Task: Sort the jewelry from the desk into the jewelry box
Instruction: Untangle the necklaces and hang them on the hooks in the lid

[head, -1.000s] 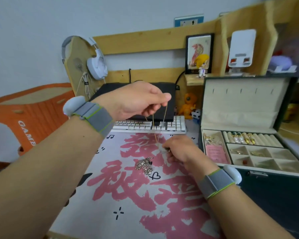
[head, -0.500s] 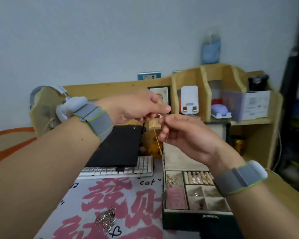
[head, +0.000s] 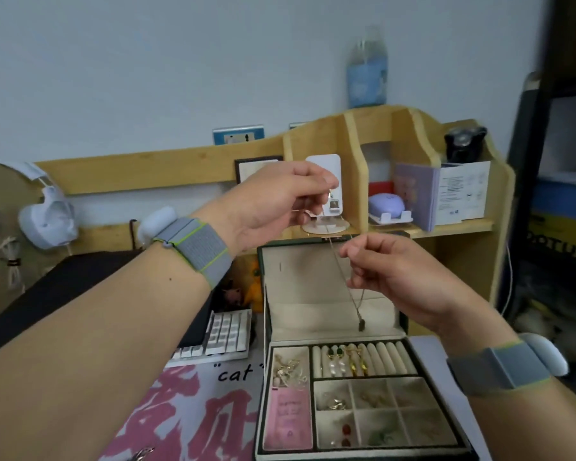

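Both of our forearms are reaching forward and up over the desk. Our left hand (head: 280, 201) is hovering in front of the wooden shelf unit (head: 313, 141), its thumb and fingertips pinching the upper end of a thin gold necklace (head: 345, 277). Our right hand (head: 389, 274) is sitting lower and to the right, in front of the raised lid (head: 306, 287) of the jewelry box (head: 363, 394), its curled fingers pinching the chain partway along. Below that pinch the chain is hanging free and ending in a small dark pendant (head: 360, 325), which is dangling in front of the lid lining, just above the ring rolls (head: 363, 359).

The box is standing open at the desk's right, its square compartments (head: 383, 414) lying directly beneath our hands with open air between; most are holding small pieces. A white keyboard (head: 220, 337) is lying just left of the box, and a small silver heap of jewelry (head: 142, 455) is resting on the pink-lettered mat (head: 187, 410) at the lower edge
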The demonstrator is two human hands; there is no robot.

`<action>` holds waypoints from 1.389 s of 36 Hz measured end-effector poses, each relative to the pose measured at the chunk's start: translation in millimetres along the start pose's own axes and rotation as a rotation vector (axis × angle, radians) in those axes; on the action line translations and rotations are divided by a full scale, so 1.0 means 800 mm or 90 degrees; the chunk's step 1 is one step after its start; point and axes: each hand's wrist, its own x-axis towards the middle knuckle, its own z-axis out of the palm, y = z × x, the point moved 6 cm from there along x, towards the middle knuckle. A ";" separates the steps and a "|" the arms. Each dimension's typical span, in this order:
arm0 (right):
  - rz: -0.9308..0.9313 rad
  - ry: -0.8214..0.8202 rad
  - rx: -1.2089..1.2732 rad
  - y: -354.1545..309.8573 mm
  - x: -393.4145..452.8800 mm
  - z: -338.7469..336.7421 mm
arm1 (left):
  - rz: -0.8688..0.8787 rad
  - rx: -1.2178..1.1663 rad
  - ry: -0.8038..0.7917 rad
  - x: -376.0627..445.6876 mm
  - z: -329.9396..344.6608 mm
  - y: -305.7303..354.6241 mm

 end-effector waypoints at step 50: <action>-0.034 0.098 -0.121 -0.003 -0.016 -0.077 | -0.008 0.107 -0.013 -0.002 0.025 -0.064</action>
